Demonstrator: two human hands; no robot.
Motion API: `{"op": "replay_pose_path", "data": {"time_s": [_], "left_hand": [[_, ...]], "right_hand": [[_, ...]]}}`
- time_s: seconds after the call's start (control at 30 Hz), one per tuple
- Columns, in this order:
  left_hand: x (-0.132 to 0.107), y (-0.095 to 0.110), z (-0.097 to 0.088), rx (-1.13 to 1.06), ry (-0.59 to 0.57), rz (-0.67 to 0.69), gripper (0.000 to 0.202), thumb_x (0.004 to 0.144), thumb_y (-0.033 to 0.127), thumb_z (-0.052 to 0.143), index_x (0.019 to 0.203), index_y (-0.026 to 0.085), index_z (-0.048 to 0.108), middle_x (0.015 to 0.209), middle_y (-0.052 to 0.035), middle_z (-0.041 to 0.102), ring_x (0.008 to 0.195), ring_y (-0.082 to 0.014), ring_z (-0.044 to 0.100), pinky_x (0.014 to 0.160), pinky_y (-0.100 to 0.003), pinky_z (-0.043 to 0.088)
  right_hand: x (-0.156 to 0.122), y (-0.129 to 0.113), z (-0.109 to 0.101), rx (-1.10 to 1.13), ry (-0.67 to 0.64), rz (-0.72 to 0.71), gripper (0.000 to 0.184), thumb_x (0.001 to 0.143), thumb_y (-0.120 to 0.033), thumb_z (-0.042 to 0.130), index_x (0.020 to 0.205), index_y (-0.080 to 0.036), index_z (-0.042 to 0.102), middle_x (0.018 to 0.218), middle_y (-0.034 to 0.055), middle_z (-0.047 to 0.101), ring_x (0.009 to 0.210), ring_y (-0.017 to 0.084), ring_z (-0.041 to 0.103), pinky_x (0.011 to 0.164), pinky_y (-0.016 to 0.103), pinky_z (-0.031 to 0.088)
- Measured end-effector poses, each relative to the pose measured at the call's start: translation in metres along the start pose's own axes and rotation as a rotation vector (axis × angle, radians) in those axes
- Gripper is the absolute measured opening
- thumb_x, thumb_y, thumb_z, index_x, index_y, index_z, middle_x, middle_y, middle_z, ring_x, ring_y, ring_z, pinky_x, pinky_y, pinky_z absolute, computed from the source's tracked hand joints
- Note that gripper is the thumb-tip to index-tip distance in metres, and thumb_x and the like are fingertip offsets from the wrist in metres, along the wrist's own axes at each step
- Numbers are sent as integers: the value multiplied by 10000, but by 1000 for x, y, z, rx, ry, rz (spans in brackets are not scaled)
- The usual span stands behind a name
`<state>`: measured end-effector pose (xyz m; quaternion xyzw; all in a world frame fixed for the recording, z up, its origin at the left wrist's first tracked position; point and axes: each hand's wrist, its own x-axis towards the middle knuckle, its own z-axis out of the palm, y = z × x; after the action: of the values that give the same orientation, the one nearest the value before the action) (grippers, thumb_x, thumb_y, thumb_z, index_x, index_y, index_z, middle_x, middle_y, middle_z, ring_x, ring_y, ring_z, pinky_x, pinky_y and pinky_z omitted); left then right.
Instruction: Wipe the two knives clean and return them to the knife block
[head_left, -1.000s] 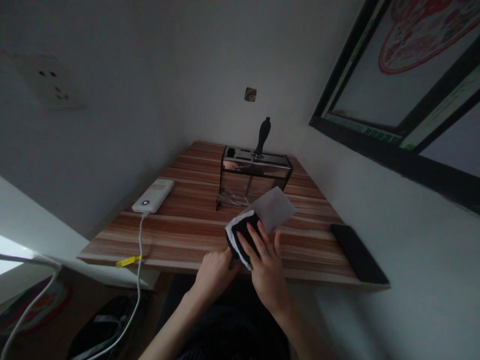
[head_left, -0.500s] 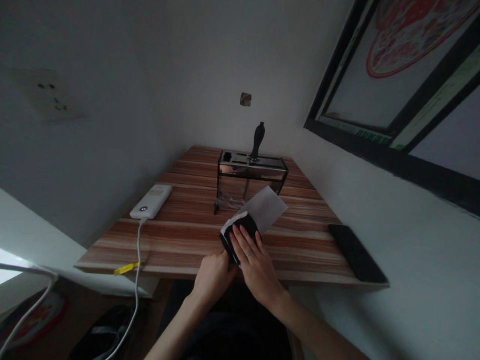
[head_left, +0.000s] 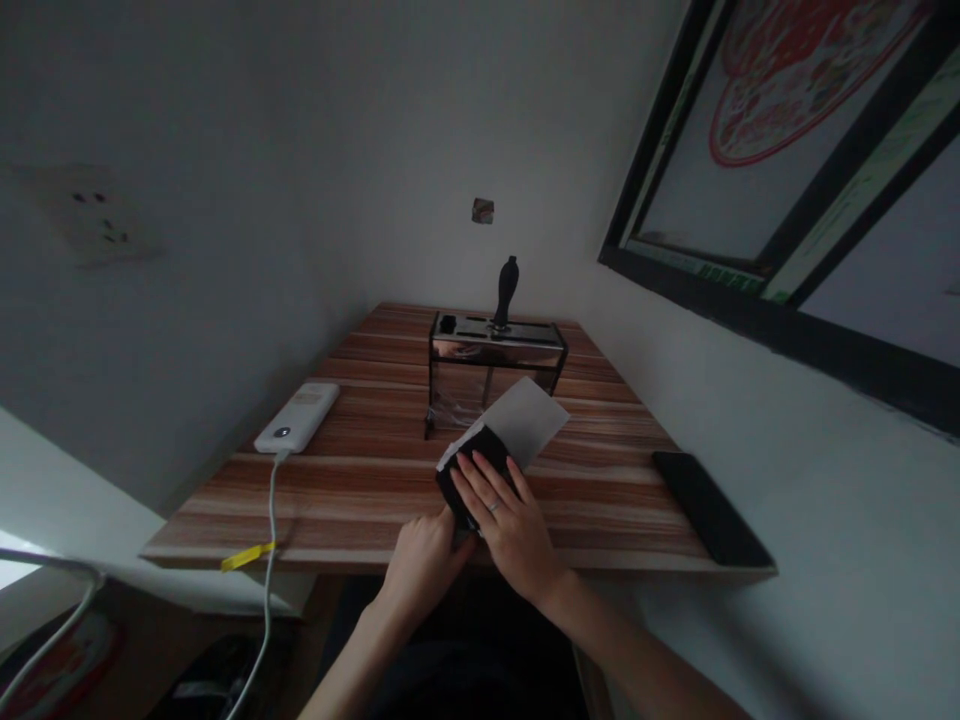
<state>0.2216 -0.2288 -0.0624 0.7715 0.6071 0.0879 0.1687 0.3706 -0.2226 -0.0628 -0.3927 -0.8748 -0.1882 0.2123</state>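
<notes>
We see left hand [head_left: 420, 560] curled at the cloth's near corner, clasp hidden | right hand [head_left: 514, 528] flat on black cloth [head_left: 491, 445], seemingly steadying pale plate [head_left: 531, 420] (thumb unseen; we cannot tell its grip) | plate over bench [head_left: 352, 505], before metal stand [head_left: 525, 350]

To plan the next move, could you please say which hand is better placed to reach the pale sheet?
Probably the right hand: it lies on the black item, nearer the pale sheet than the left hand.
</notes>
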Motion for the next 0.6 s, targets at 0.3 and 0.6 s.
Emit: {"op": "replay_pose_path", "data": {"time_s": [0.3,0.6], "left_hand": [[2,0,2,41,17,-37,216,859,308,483,930,148,608,917,-133,730,869,-287,688,733,-325,469],[-1,-2,9,68,114,31,233,897,381,458,1002,218,586,844,-82,738,819,-281,699,675,-313,469]], "right_hand": [[3,7,3,-41,-7,-80,484,969,-107,302,1451,-139,307,1508,45,311,1386,214,269,1121,467,280],[3,38,-7,-158,-9,-6,507,953,-78,302,1458,-107,284,1528,76,258,1410,240,199,1132,498,229]]}}
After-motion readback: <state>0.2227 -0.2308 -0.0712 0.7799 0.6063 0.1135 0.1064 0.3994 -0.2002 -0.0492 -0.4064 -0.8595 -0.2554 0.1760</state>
